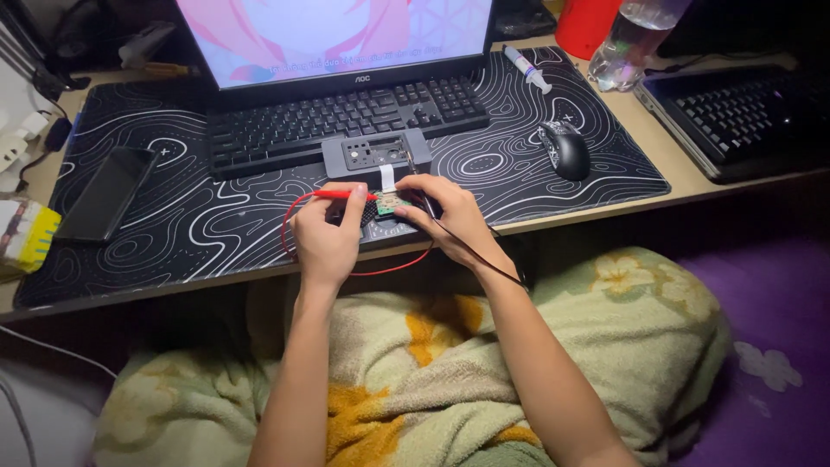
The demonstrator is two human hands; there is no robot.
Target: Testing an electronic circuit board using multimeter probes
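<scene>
Pinched red probe (344,195) in left hand (324,238), beside capped clear water bottle (629,43)

The desk mat (216,225) looks like matt cloth. The mouse (566,149) and keyboard (346,117) are matt plastic, the phone (105,192) glossy glass, the bottle (627,43) clear glossy plastic, the blanket (432,372) soft, fuzzy cloth.
</scene>
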